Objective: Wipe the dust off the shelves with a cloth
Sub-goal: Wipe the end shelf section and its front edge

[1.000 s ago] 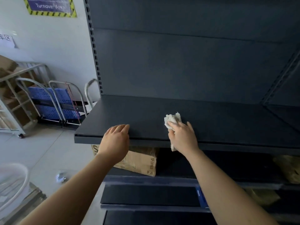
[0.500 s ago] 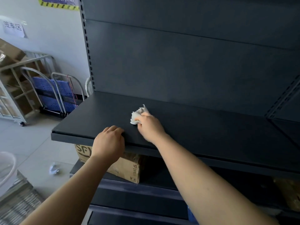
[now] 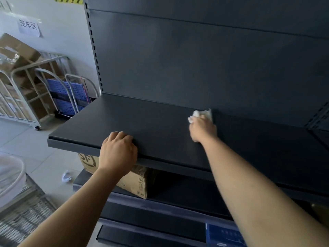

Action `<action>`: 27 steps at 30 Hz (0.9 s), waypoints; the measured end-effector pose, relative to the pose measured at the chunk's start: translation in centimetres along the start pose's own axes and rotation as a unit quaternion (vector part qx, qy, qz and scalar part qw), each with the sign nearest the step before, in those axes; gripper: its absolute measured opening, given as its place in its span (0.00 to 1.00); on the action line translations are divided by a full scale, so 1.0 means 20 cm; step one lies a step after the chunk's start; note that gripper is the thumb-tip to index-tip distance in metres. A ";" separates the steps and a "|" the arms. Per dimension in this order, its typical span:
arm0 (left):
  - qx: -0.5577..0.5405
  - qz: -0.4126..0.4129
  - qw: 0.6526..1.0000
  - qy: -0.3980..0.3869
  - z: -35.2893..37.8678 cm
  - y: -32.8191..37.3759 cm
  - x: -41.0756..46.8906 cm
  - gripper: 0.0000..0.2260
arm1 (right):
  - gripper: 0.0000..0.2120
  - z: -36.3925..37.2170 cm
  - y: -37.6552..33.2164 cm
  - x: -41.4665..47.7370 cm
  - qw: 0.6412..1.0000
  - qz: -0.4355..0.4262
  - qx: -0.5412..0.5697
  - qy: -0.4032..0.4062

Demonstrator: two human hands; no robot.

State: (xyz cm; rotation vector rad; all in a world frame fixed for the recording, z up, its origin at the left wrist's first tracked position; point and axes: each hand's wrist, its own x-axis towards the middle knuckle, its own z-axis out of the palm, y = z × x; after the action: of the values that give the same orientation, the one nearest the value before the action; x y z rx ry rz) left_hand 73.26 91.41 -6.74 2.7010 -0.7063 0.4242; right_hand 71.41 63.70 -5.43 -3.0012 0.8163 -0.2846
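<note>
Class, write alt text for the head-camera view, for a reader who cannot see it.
A person's right hand presses a crumpled white cloth onto the rear of a dark shelf, while the left hand rests with curled fingers on its front edge. A cardboard box sits on the shelf below.

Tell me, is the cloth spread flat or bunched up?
Bunched up: the cloth sticks out as a crumpled wad from the right hand gripping it.
</note>
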 end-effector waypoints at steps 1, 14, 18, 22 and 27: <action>-0.001 0.006 1.000 0.000 0.01 0.04 -0.01 0.17 | 0.11 -0.01 0.10 -0.01 0.998 0.068 0.006 -0.010; -0.038 0.101 0.994 -0.009 0.18 0.48 -0.03 0.21 | 0.19 0.01 0.33 0.00 0.998 0.032 0.054 -0.032; -0.028 0.098 0.995 -0.016 0.19 0.51 -0.04 0.22 | 0.18 -0.02 0.72 -0.08 0.990 0.137 0.020 -0.016; -0.017 0.100 0.995 -0.023 0.19 0.51 -0.04 0.24 | 0.19 -0.07 1.04 -0.30 0.975 0.223 -0.005 -0.003; -0.021 0.105 0.994 -0.030 0.16 0.51 -0.06 0.21 | 0.19 -0.16 1.32 -0.64 0.941 0.336 -0.047 -0.003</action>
State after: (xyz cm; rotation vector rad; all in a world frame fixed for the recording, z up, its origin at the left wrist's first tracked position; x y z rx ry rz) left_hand 67.68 82.21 -7.73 2.6192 -1.0090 0.3735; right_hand 46.87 47.48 -6.08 -2.5748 1.8052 -0.2118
